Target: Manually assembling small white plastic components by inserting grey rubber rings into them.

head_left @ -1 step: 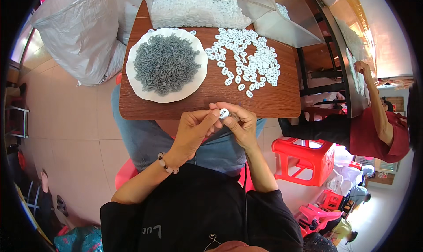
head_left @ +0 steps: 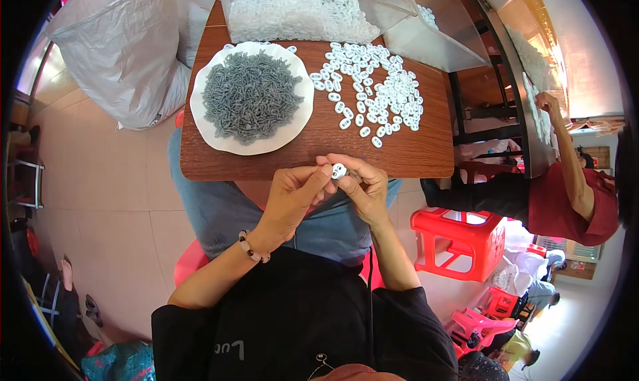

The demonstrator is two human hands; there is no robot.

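Just off the table's front edge, my two hands meet over a small white oval plastic piece [head_left: 339, 171] with two dark slots or holes. The thumb and fingertips of my left hand [head_left: 296, 191] pinch its left side. My right hand [head_left: 365, 188] grips it from the right; some greyish bits seem to sit within those curled fingers, too small to make out. Beyond my left hand stands a white scalloped plate [head_left: 200, 115], heaped with small grey plastic pieces [head_left: 253, 96]. More white oval pieces [head_left: 393, 98] lie scattered on the table's right half.
A clear bin [head_left: 389, 15] of whitish pieces stands at the back of the brown wooden table [head_left: 319, 138]. Large pale sacks [head_left: 123, 55] rest on the floor to the left. On the right are a red plastic stool [head_left: 459, 244] and a person in a dark red shirt [head_left: 576, 201] at another table.
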